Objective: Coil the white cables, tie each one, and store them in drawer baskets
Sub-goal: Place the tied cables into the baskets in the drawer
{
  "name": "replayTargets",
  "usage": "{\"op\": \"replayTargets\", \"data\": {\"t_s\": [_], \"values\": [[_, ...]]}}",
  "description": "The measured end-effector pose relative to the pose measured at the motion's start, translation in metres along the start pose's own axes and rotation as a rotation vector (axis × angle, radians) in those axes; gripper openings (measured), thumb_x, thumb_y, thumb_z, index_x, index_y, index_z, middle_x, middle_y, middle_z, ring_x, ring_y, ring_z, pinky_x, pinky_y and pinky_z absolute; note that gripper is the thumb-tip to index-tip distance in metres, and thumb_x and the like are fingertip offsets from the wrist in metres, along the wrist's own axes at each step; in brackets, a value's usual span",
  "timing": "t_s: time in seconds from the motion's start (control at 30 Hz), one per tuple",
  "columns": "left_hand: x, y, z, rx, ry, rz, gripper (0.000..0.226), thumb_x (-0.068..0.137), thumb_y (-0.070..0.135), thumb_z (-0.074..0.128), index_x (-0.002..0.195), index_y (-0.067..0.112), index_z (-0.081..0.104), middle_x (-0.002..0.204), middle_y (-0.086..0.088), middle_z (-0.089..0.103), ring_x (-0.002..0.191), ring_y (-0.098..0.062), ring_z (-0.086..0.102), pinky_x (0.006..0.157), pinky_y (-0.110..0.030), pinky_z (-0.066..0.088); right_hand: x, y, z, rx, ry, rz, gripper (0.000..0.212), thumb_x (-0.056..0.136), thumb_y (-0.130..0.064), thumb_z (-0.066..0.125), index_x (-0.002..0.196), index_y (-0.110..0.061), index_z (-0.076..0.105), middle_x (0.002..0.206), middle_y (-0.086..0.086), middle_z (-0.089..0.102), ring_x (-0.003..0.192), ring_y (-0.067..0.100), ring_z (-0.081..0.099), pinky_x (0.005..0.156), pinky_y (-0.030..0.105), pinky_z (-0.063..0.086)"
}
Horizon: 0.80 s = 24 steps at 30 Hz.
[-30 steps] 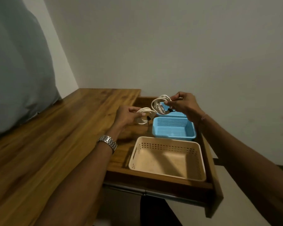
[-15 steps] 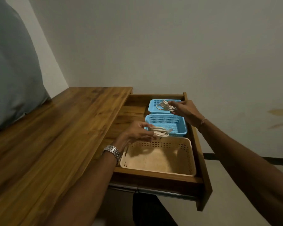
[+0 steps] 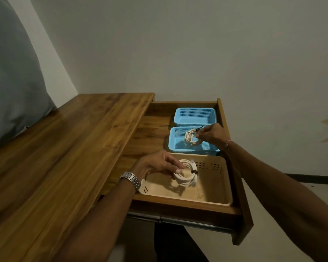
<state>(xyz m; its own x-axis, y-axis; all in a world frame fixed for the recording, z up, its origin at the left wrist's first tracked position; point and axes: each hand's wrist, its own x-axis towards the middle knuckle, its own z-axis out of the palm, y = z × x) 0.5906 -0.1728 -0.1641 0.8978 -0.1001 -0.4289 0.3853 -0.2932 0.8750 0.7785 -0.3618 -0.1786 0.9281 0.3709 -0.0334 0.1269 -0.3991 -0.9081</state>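
Our left hand (image 3: 155, 165) grips a tied white coil (image 3: 186, 174), tilted on edge inside the beige basket (image 3: 226, 188) with bare floor around it. Our right hand (image 3: 211, 135) pinches another coil (image 3: 191, 138), near upright, over the middle blue basket (image 3: 173, 140) in the open drawer (image 3: 223, 114).

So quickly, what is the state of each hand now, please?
Left hand: holding a tied white cable coil over the beige basket.
Right hand: holding a smaller coil in the near blue basket.
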Motion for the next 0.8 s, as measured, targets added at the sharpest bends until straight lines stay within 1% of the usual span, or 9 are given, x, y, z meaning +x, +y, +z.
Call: {"op": "replayTargets", "data": {"t_s": [0.07, 0.17, 0.27, 0.33, 0.4, 0.43, 0.57, 0.7, 0.8], "values": [[0.001, -0.004, 0.001, 0.113, 0.000, -0.011, 0.029, 0.081, -0.002, 0.077, 0.110, 0.001, 0.074, 0.106, -0.013, 0.076, 0.097, -0.024, 0.073, 0.081, -0.030, 0.061, 0.007, 0.006, 0.004, 0.038, -0.028, 0.033, 0.014, 0.074, 0.000, 0.085, 0.086, -0.004, 0.079, 0.098, 0.012, 0.077, 0.099, 0.024, 0.072, 0.089, 0.040, 0.060], [0.010, -0.011, 0.005, 0.296, 0.015, -0.058, 0.028, 0.082, 0.000, 0.078, 0.109, 0.002, 0.075, 0.103, -0.010, 0.077, 0.099, -0.025, 0.073, 0.087, -0.035, 0.060, 0.015, 0.011, 0.012, 0.075, -0.034, 0.065, 0.015, 0.073, 0.004, 0.085, 0.084, -0.005, 0.077, 0.101, 0.015, 0.076, 0.101, 0.028, 0.072, 0.091, 0.047, 0.060], [0.018, -0.015, 0.011, 0.396, 0.038, -0.084, 0.021, 0.084, 0.001, 0.076, 0.105, 0.004, 0.077, 0.095, -0.009, 0.078, 0.087, -0.024, 0.075, 0.076, -0.030, 0.062, 0.021, 0.016, 0.020, 0.030, 0.012, 0.099, 0.016, 0.073, 0.000, 0.086, 0.086, -0.005, 0.079, 0.097, 0.014, 0.077, 0.098, 0.026, 0.073, 0.092, 0.044, 0.059], [0.021, -0.012, 0.013, 0.451, 0.031, -0.073, 0.019, 0.084, 0.001, 0.076, 0.103, 0.005, 0.077, 0.085, -0.003, 0.078, 0.073, -0.016, 0.074, 0.064, -0.023, 0.058, 0.025, 0.019, 0.026, -0.011, 0.013, 0.128, 0.015, 0.073, -0.003, 0.088, 0.084, -0.008, 0.079, 0.095, 0.012, 0.078, 0.097, 0.025, 0.073, 0.094, 0.043, 0.059], [0.021, -0.007, 0.018, 0.511, 0.031, -0.059, 0.019, 0.083, 0.000, 0.077, 0.101, 0.005, 0.078, 0.071, 0.007, 0.075, 0.061, -0.009, 0.070, 0.059, -0.020, 0.056, 0.028, 0.021, 0.030, -0.070, -0.001, 0.156, 0.019, 0.072, -0.006, 0.089, 0.088, -0.008, 0.080, 0.097, 0.011, 0.078, 0.096, 0.025, 0.073, 0.094, 0.042, 0.059], [0.022, -0.005, 0.020, 0.530, 0.042, -0.049, 0.019, 0.081, -0.001, 0.079, 0.099, 0.005, 0.078, 0.069, 0.007, 0.074, 0.059, -0.010, 0.070, 0.059, -0.021, 0.056, 0.029, 0.021, 0.033, -0.112, -0.012, 0.161, 0.021, 0.072, -0.006, 0.089, 0.091, -0.008, 0.080, 0.098, 0.010, 0.078, 0.096, 0.025, 0.072, 0.094, 0.042, 0.059], [0.021, -0.007, 0.027, 0.516, 0.129, -0.034, 0.018, 0.072, 0.000, 0.086, 0.087, 0.004, 0.077, 0.080, -0.009, 0.076, 0.065, -0.023, 0.075, 0.066, -0.035, 0.064, 0.031, 0.019, 0.040, -0.319, -0.044, 0.096, 0.027, 0.074, -0.011, 0.089, 0.099, -0.007, 0.081, 0.103, 0.009, 0.078, 0.100, 0.024, 0.071, 0.096, 0.039, 0.057], [0.019, -0.013, 0.024, 0.521, 0.173, -0.015, 0.019, 0.070, 0.004, 0.089, 0.083, 0.006, 0.076, 0.074, -0.011, 0.076, 0.062, -0.026, 0.075, 0.066, -0.044, 0.063, 0.035, 0.019, 0.042, -0.453, -0.053, 0.067, 0.031, 0.073, -0.024, 0.090, 0.098, -0.008, 0.081, 0.101, 0.012, 0.078, 0.098, 0.029, 0.072, 0.092, 0.043, 0.058], [0.014, -0.013, 0.022, 0.505, 0.186, 0.037, 0.020, 0.070, 0.006, 0.090, 0.084, 0.009, 0.076, 0.072, -0.009, 0.076, 0.060, -0.027, 0.073, 0.061, -0.045, 0.062, 0.033, 0.013, 0.041, -0.550, -0.037, 0.010, 0.029, 0.079, -0.030, 0.086, 0.099, -0.010, 0.082, 0.100, 0.010, 0.078, 0.099, 0.028, 0.070, 0.093, 0.043, 0.056]]}}
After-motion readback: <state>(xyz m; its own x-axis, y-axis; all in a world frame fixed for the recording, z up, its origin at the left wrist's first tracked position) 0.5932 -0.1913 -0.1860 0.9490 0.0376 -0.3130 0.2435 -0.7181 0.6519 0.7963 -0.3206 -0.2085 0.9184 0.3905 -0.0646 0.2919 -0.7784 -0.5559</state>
